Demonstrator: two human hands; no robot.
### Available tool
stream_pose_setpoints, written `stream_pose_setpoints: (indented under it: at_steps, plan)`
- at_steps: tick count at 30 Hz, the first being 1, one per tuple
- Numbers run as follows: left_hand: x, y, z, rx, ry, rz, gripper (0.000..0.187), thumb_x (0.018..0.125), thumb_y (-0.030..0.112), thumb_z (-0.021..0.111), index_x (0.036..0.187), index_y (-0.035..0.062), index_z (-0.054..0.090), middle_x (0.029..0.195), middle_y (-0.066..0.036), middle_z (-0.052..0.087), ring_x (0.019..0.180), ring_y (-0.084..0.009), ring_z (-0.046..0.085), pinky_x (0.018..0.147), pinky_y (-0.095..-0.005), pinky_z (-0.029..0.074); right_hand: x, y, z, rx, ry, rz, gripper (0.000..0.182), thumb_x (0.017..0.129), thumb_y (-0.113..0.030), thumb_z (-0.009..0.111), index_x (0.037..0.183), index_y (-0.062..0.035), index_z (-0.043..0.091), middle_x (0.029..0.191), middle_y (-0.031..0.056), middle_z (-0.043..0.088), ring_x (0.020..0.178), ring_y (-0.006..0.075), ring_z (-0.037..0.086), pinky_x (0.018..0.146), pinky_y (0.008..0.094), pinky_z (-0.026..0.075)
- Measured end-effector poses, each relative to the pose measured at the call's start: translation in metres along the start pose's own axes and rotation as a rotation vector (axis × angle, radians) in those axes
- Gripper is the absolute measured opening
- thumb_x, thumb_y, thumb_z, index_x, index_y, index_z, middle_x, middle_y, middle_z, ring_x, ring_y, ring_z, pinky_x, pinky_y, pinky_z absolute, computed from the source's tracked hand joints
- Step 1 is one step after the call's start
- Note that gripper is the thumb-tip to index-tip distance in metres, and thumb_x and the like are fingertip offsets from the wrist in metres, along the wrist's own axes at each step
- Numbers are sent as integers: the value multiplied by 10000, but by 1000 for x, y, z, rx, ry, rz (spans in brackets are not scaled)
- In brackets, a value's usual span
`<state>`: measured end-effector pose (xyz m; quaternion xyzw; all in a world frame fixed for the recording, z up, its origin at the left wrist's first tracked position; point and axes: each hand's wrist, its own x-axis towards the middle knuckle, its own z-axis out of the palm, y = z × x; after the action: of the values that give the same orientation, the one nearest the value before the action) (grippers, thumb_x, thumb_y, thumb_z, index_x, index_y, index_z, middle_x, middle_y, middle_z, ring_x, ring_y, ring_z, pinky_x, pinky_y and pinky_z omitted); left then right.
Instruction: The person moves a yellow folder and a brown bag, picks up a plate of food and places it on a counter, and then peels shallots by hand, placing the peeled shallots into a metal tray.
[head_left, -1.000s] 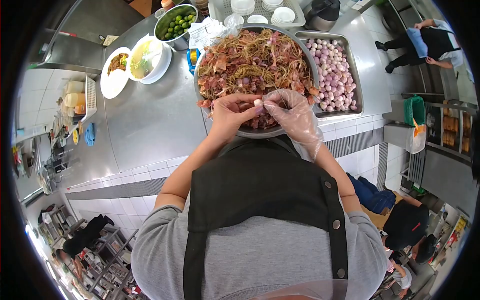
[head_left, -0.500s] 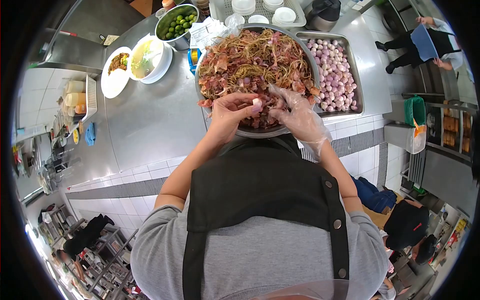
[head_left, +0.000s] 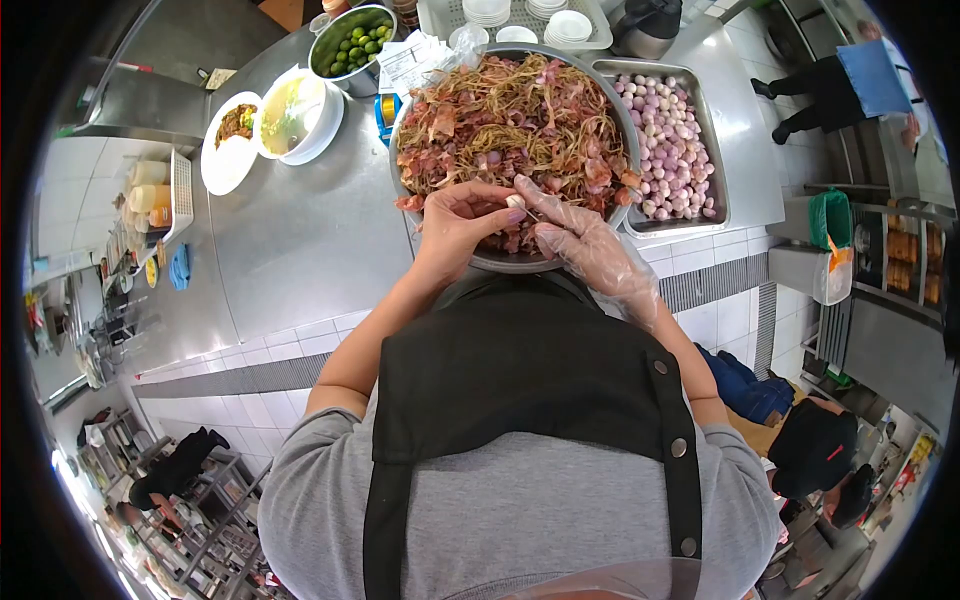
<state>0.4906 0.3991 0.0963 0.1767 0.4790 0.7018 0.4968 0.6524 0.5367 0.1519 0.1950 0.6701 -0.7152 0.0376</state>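
Observation:
My bare left hand (head_left: pixel 455 222) pinches a peeled, whitish shallot (head_left: pixel 515 202) between thumb and fingertips. Close on its right is my right hand (head_left: pixel 595 250), in a clear plastic glove, its fingers curled toward the shallot. Something thin shows between the right thumb and index finger, too small to name. Both hands are over the near side of a large metal bowl (head_left: pixel 632 150) heaped with shallot skins and dry stringy roots (head_left: pixel 510 120). To the bowl's right, a steel tray (head_left: pixel 722 205) holds many peeled pinkish shallots (head_left: pixel 670 150).
On the steel counter (head_left: pixel 290 230) stand a white tub of liquid (head_left: pixel 325 135), an oval plate (head_left: pixel 228 170) with food and a pot of green limes (head_left: pixel 360 50). A rack of white bowls (head_left: pixel 610 40) and a dark jug (head_left: pixel 645 30) stand behind. Co-workers are farther off.
My right hand has shifted slightly left, its index finger now reaching up toward the left fingertips. My left hand keeps its pinch on the shallot. A co-worker at upper right has moved.

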Motion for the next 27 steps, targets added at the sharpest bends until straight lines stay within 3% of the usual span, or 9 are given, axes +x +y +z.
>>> stream_pose_setpoints:
  at_steps: [7, 9, 13, 15, 19, 21, 23, 25, 27]
  plan:
    - [-1, 2, 0, 225, 51, 71, 239, 806, -71, 751, 1040, -70, 699, 957, -133, 730, 859, -153, 703, 760, -275, 593, 8, 23, 6, -29, 96, -167, 461, 1018, -133, 524, 1472, -77, 467, 1323, 13, 600, 1010, 99, 524, 919, 236, 432]
    - [-1, 0, -2, 207, 57, 61, 242, 802, -71, 755, 1038, -68, 701, 969, -135, 731, 862, -152, 703, 760, -273, 591, 8, 22, 7, 38, 110, -112, 434, 1019, -134, 524, 1447, -66, 500, 1192, 12, 631, 863, 71, 501, 814, 222, 454]
    - [0, -6, -6, 186, 78, 43, 266, 812, -67, 743, 1074, -71, 698, 998, -151, 730, 877, -158, 702, 794, -280, 589, 7, 16, 9, 254, 101, 81, 430, 1023, -136, 513, 1451, -96, 505, 1000, 5, 637, 760, 46, 497, 681, 206, 439]
    - [1, -5, -4, 133, 72, 45, 263, 826, -59, 734, 1087, -65, 702, 980, -134, 733, 862, -140, 697, 789, -263, 580, 6, 10, 10, 479, 146, 270, 448, 1032, -144, 497, 1478, -171, 483, 739, -62, 403, 613, 44, 335, 521, 181, 285]
    - [2, -8, -1, -61, 67, 63, 275, 861, -55, 696, 1135, -65, 690, 1004, -134, 731, 876, -146, 702, 813, -264, 580, 5, 8, 12, 522, 161, 285, 447, 1033, -150, 504, 1479, -175, 482, 756, -65, 429, 591, 48, 321, 511, 187, 284]
    - [4, -13, -1, -44, 57, 127, 277, 867, -51, 693, 1143, -70, 683, 1026, -144, 726, 891, -158, 705, 822, -274, 584, 7, 17, 14, 380, 157, 78, 434, 1035, -157, 511, 1468, -179, 497, 745, -69, 426, 592, 42, 331, 508, 185, 285]
    - [4, -15, -2, -27, 46, 190, 280, 872, -46, 689, 1151, -75, 675, 1049, -155, 721, 907, -170, 709, 831, -285, 589, 4, 14, 14, 373, 141, 63, 435, 1030, -128, 505, 1463, -165, 504, 755, -81, 428, 629, 34, 349, 535, 179, 300]
    - [3, -12, -5, -29, 13, 113, 282, 867, -53, 693, 1146, -87, 670, 1052, -162, 716, 928, -183, 702, 862, -308, 583, 4, 13, 15, 367, 123, 46, 437, 1025, -100, 500, 1459, -152, 510, 766, -94, 431, 667, 27, 366, 562, 174, 315]
    - [2, -10, -5, -15, 21, 88, 289, 875, -41, 692, 1159, -85, 661, 1054, -158, 716, 934, -183, 702, 859, -305, 581, 8, 15, 17, 441, 325, 48, 435, 1022, -88, 504, 1452, -148, 519, 810, -85, 456, 664, 22, 333, 567, 172, 315]
